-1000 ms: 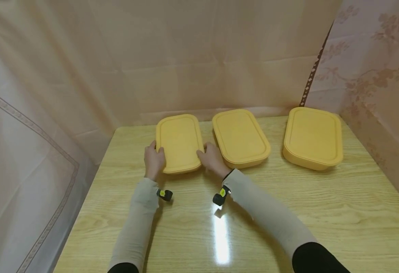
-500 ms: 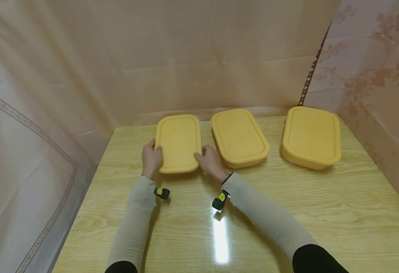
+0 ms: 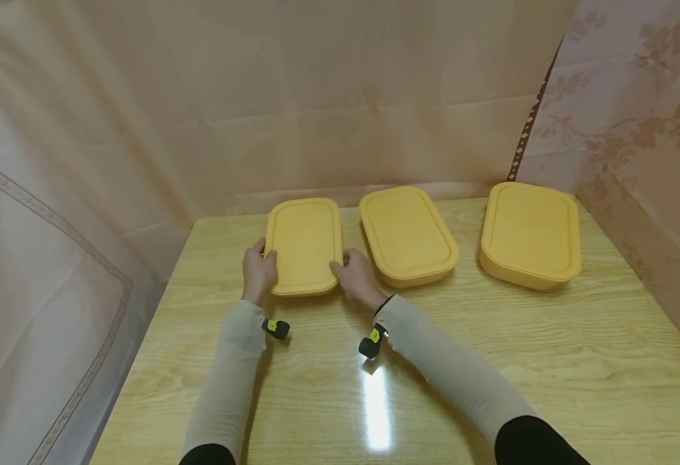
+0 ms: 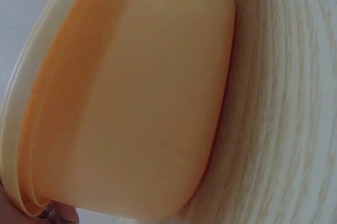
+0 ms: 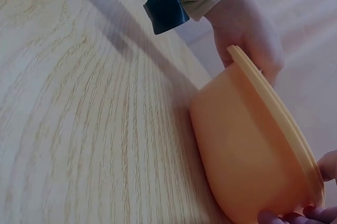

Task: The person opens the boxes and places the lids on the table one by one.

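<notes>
A yellow lidded food container (image 3: 305, 245) lies at the left of a row of look-alikes on the table. My left hand (image 3: 259, 272) grips its left edge, thumb on the lid's rim. On the opposite side my right hand (image 3: 360, 276) holds the right edge near the front corner, its thumb over the lid. The left wrist view shows the container's smooth front wall (image 4: 137, 92), with its base down at the wood. Curled fingertips (image 5: 295, 217) of the right hand press under the lid's rim in the right wrist view. Most fingers of both hands are hidden in the head view.
A second yellow container (image 3: 409, 236) stands slightly turned, just right of my right hand. Farther right is a third container (image 3: 530, 234). The wooden table (image 3: 310, 387) reflects a bright light strip, and beige curtains (image 3: 328, 103) hang close behind its back edge.
Since a second ago, the held container has shifted slightly left and straightened, both hands moving with it. Over the last half second it has barely moved. The other two containers stay put.
</notes>
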`<control>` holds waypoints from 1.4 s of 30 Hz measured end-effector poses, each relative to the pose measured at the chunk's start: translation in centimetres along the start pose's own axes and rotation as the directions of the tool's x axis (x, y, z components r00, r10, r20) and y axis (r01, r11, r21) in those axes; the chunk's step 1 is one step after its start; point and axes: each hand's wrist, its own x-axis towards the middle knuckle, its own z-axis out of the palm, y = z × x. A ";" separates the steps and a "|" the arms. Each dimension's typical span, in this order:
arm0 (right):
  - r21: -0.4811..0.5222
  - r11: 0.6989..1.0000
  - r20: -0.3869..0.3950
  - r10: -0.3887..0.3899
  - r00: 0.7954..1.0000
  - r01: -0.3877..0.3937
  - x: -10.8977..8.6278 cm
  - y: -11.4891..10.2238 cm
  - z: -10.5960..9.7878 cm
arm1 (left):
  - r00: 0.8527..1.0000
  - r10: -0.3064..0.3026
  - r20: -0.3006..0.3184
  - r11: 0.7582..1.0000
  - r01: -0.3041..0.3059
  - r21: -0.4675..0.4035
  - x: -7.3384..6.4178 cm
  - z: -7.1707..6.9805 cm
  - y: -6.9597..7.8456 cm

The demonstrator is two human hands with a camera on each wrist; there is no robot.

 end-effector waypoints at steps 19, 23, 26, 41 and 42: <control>-0.022 0.998 -0.052 -0.060 0.997 0.059 0.4 0.6 0.5 | 1.000 -0.003 0.024 1.000 0.002 0.031 0.5 0.1 -0.1; 0.006 0.999 -0.030 -0.035 0.999 0.035 0.5 0.7 0.3 | 1.000 -0.006 0.025 0.999 0.005 0.042 0.6 0.2 -0.2; 0.037 0.999 -0.015 -0.023 1.000 0.024 0.5 0.6 0.1 | 1.000 -0.004 0.009 0.999 0.004 0.046 0.6 0.3 -0.1; 0.067 0.998 -0.043 0.000 0.999 0.003 0.6 0.8 0.2 | 0.999 0.031 -0.039 0.992 -0.026 0.120 0.1 0.0 0.2; 0.066 0.998 -0.047 0.000 0.999 0.003 0.6 0.7 0.1 | 0.998 0.045 -0.044 0.990 -0.038 0.139 0.0 0.0 0.3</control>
